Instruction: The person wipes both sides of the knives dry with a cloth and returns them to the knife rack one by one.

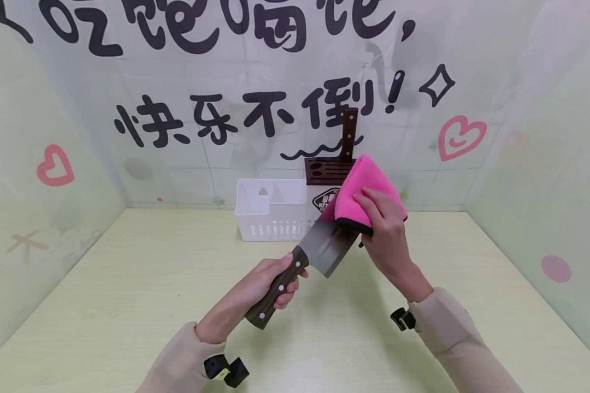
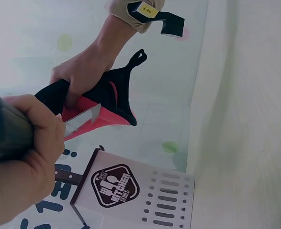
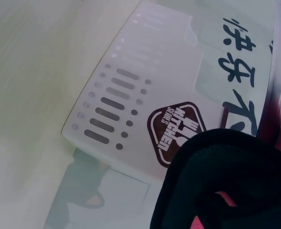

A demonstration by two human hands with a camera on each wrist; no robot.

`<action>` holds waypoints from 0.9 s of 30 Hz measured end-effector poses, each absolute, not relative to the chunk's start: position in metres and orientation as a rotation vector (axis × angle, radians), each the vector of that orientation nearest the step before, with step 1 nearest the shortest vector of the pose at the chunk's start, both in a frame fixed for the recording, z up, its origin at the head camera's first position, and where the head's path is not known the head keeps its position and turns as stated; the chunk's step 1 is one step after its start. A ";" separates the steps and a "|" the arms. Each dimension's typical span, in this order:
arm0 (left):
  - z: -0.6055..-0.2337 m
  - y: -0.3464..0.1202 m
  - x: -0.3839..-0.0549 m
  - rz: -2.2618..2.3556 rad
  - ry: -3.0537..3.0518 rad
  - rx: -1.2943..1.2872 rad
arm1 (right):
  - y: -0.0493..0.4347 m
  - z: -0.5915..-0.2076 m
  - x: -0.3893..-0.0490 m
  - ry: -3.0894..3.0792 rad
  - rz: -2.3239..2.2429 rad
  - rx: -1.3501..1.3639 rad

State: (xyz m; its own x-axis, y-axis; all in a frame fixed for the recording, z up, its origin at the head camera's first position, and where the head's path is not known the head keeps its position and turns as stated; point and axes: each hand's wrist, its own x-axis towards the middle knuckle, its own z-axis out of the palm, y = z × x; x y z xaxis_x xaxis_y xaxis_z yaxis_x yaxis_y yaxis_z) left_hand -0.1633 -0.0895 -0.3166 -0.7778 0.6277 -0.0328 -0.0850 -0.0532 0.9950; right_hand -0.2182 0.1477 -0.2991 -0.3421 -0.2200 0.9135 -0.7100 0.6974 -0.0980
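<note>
My left hand [image 1: 263, 278] grips the dark wooden handle of a cleaver [image 1: 326, 245] and holds it above the table, the blade slanting up and to the right. A pink cloth [image 1: 364, 191] with black edging is folded over the far part of the blade. My right hand [image 1: 388, 232] pinches this cloth against the blade. In the left wrist view, the blade tip [image 2: 85, 119] shows between the cloth's folds, and a black hanging loop [image 2: 138, 58] sticks out. The right wrist view shows mostly the cloth's dark underside [image 3: 226, 162]; the right fingers are largely out of sight there.
Behind the hands, a white perforated holder [image 1: 270, 221] stands against the back wall. Its brown slotted top [image 1: 324, 172] carries a knife with a wooden handle [image 1: 349, 134]. Printed walls [image 1: 536, 191] enclose the pale wooden table [image 1: 128, 305] on the left, right and back.
</note>
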 end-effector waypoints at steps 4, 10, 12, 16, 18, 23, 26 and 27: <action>-0.316 -0.088 -0.163 1.874 1.745 0.568 | 0.145 -0.300 -0.218 -1.906 0.553 0.745; -0.317 -0.086 -0.164 1.863 1.776 0.579 | 0.140 -0.302 -0.216 -1.914 0.496 0.785; -0.317 -0.086 -0.164 1.862 1.782 0.573 | 0.137 -0.302 -0.214 -1.921 0.471 0.810; -0.317 -0.085 -0.165 1.864 1.782 0.550 | 0.132 -0.303 -0.209 -1.922 0.408 0.854; -0.317 -0.086 -0.165 1.868 1.780 0.539 | 0.130 -0.303 -0.207 -1.912 0.373 0.876; -0.316 -0.087 -0.167 1.878 1.774 0.544 | 0.125 -0.304 -0.202 -1.884 0.314 0.953; -0.317 -0.088 -0.169 1.884 1.764 0.555 | 0.122 -0.304 -0.199 -1.880 0.293 1.001; -0.317 -0.088 -0.169 1.887 1.758 0.560 | 0.122 -0.305 -0.198 -1.878 0.286 1.017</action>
State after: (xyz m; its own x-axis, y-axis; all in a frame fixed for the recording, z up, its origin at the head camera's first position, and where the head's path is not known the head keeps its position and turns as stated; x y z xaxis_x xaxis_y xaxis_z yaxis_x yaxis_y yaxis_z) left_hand -0.1694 -0.0878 -0.3167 -0.7919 0.6096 -0.0363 -0.0790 -0.0433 0.9959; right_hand -0.1976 0.1215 -0.3047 -0.2060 -0.5272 0.8244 -0.7487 0.6274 0.2140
